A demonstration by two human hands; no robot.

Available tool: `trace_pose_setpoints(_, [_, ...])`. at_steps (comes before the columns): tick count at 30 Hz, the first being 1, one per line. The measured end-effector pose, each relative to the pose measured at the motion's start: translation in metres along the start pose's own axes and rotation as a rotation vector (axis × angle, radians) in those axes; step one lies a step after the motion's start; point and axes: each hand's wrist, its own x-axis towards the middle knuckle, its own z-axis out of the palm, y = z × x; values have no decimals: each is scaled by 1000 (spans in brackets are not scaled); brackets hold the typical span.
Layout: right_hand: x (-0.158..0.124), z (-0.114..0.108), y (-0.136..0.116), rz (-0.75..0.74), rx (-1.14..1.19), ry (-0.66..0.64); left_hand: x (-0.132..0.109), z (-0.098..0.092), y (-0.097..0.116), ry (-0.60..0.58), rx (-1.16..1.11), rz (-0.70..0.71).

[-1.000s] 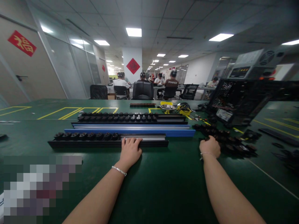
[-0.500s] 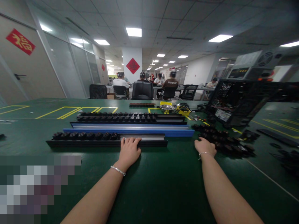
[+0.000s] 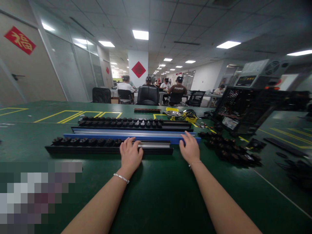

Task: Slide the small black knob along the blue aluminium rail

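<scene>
A black tray-like rail (image 3: 109, 150) lies across the green table, with a row of round black parts (image 3: 83, 142) along its left side and a bare silvery strip at its right. My left hand (image 3: 131, 155) rests on this rail beside the last part, its fingers apart and the fingertips partly out of sight. Over the right end of a blue rail (image 3: 146, 138) is my right hand (image 3: 190, 149), fingers spread; nothing shows in it, though its palm side is hidden. To its right lies a pile of dark parts (image 3: 230, 149).
Behind the blue rail lies another black rail filled with parts (image 3: 117, 122). A metal dish (image 3: 172, 113) and yellow containers (image 3: 191, 114) sit farther back. An open computer case (image 3: 240, 112) stands at the right. Several people sit at desks beyond.
My right hand has moved left from the dark pile to the blue rail's right end, its fingers now stretched forward. My left hand has shifted slightly left along the black rail.
</scene>
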Motion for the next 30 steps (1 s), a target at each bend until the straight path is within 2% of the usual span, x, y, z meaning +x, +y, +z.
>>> trace_pose_setpoints(2, [-4, 3, -26, -187, 44, -123, 0, -1, 0, 32, 39, -66])
trace_pose_setpoints(4, [-10, 6, -44, -301, 60, -271, -1, -1, 0, 41, 57, -136])
trace_pose_setpoints(7, [-16, 8, -54, -378, 82, -486, 1, 1, -4, 35, 45, -251])
trace_pose_setpoints(9, [-17, 9, -53, -378, 96, -554, 3, 3, -7, 5, 24, -351])
trace_pose_setpoints(11, [-17, 9, -51, -362, 108, -566, 5, 5, -11, -47, 11, -443])
trace_pose_setpoints(13, [-16, 8, -50, -356, 120, -563, 6, 5, -12, -69, 11, -472])
trace_pose_setpoints(30, [-16, 9, -51, -361, 152, -560, 8, -2, -13, -79, -25, -503])
